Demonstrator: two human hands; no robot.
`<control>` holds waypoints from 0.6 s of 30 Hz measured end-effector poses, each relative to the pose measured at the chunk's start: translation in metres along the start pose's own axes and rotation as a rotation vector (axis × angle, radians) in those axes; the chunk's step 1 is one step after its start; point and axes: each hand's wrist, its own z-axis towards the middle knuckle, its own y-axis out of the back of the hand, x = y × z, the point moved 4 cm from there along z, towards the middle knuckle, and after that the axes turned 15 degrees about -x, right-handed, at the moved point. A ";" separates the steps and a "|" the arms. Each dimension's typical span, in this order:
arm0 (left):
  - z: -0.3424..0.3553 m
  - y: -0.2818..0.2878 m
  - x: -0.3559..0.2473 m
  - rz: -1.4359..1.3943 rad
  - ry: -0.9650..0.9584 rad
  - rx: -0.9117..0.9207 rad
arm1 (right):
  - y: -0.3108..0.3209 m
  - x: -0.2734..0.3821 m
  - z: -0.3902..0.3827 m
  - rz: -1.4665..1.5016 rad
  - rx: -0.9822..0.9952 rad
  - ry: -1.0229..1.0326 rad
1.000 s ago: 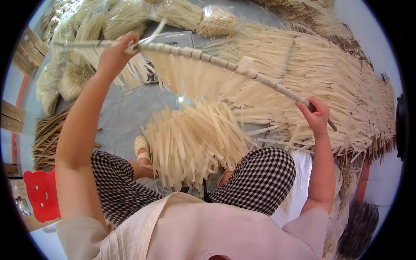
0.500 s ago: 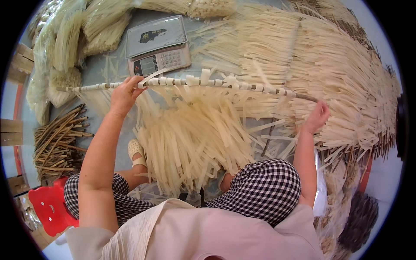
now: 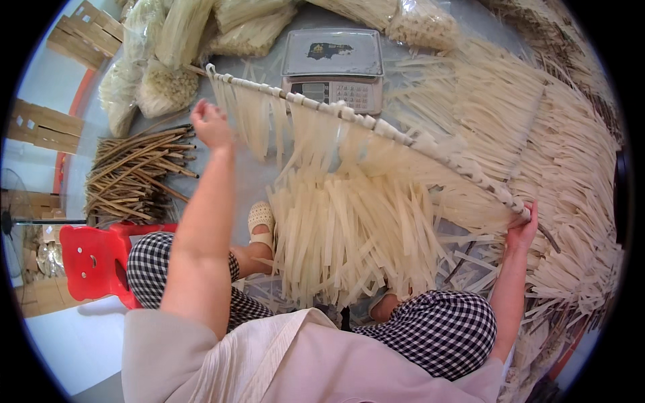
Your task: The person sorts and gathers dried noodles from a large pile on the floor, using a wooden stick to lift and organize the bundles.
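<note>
A thin brown stick (image 3: pixel 551 240) slants across the middle, its left end farther away and its right end nearer. Flat, pale, translucent strips (image 3: pixel 363 144) are looped along it and hang down in a curtain. My right hand (image 3: pixel 523 232) is closed around the stick near its right end, where a short bare tip pokes past the fingers. Off to the left, my left hand (image 3: pixel 211 125) is raised with loosely bent fingers and holds nothing, apart from the stick's left end. Beneath the stick, a heap of loose strips (image 3: pixel 349 235) lies between my feet.
A grey scale (image 3: pixel 332 54) stands beyond the stick. Brown sticks (image 3: pixel 138 171) are piled left of my feet, near a red chair (image 3: pixel 94 262). Plastic bags of strips (image 3: pixel 168 87) lie at the far left. Rows of strips (image 3: pixel 571 148) cover the right side.
My left hand has let go of the stick and moved off to the left. The stick has gone from nearly level to slanting, with my right hand gripping it. The whole view has shifted.
</note>
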 end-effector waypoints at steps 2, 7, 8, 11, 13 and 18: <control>0.069 0.014 0.037 0.243 -0.012 -0.138 | 0.020 -0.002 0.005 0.040 -0.030 -0.077; 0.107 0.003 0.065 0.043 0.540 -0.040 | 0.065 0.008 0.002 -0.067 -0.102 -0.155; 0.094 -0.003 0.061 0.018 0.582 0.072 | 0.074 0.011 0.003 -0.098 -0.138 -0.142; 0.093 -0.012 0.062 -0.078 0.624 0.229 | 0.080 0.011 0.016 -0.165 -0.186 -0.069; 0.089 -0.014 0.068 -0.187 0.745 0.237 | 0.048 0.005 0.005 -0.217 -0.184 0.048; 0.092 -0.012 0.017 -0.552 0.550 0.283 | 0.001 0.059 -0.017 -0.237 -0.032 0.125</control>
